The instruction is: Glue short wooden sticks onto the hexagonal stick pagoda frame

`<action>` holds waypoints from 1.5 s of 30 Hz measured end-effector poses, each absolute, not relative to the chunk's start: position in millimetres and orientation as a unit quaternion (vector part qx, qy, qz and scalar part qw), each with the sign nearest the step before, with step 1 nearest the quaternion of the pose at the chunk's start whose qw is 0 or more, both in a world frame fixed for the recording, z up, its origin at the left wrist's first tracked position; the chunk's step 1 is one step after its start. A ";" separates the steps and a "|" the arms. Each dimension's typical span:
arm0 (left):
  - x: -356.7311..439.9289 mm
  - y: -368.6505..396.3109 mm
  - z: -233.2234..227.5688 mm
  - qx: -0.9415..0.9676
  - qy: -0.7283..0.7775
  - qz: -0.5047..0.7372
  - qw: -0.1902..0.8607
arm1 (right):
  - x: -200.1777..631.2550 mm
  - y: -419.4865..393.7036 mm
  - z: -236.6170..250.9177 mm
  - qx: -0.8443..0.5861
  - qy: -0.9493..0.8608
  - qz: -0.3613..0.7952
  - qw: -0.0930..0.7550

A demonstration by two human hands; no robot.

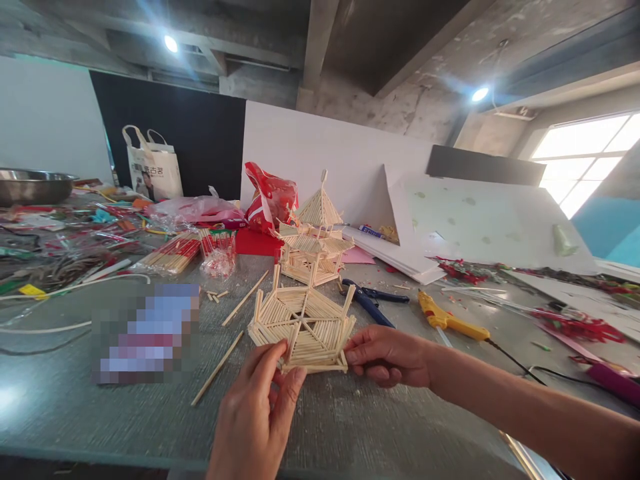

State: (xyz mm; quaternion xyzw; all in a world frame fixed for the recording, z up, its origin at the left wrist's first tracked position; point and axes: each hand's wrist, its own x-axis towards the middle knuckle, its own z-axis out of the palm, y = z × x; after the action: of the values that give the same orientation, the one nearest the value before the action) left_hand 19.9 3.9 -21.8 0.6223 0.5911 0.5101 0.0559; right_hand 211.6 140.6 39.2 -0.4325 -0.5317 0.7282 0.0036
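My left hand (260, 410) pinches the near edge of the stick frame (303, 327), thumb and fingers closed on its front rail, and my right hand (385, 355) grips its right corner, fingers curled shut around the end of the same rail. The frame is a flat hexagon of thin sticks with short posts standing up at its corners; I hold it just above the table (100, 413), close to the near edge and roughly midway along it. Two loose sticks (219, 368) lie on the table just left of the frame, one near my left hand and one angled farther back. Right behind the frame stands a stick pagoda (316, 237) with a pointed roof. Blue pliers (369, 301) lie just right of the pagoda, and a yellow glue gun (450, 321) lies beyond my right hand, its black cord trailing toward the right edge. To the left, farther back, is a bundle of red-tipped sticks (173, 255) beside a clear bag (219, 257), and a red bag (270, 198) sits behind the pagoda. White boards (450, 220) lean along the far edge, a metal bowl (33, 185) sits at the far left corner, and a tote bag (153, 167) stands near it.
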 end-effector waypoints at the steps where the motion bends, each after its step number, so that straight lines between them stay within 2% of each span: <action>1: 19.6 4.1 -22.3 0.623 0.589 0.511 0.054 | 212.1 139.3 38.8 -0.435 -0.534 0.725 0.009; 11: 19.3 5.0 -24.2 0.627 0.593 0.503 0.051 | 212.0 130.7 39.9 -0.444 -0.576 0.685 0.044; 27: 3.4 -7.0 -16.9 0.586 0.632 0.507 0.013 | 213.4 140.0 34.8 -0.398 -0.565 0.723 0.009; 45: 4.6 -3.4 -21.1 0.594 0.643 0.484 0.016 | 211.8 146.2 40.7 -0.361 -0.604 0.709 -0.050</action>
State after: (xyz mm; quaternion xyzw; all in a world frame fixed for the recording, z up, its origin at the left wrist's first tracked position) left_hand 4.6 -3.4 -21.1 0.5938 0.6427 0.4839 0.0163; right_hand 211.8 146.2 40.7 -0.3605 -0.6043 0.7088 -0.0498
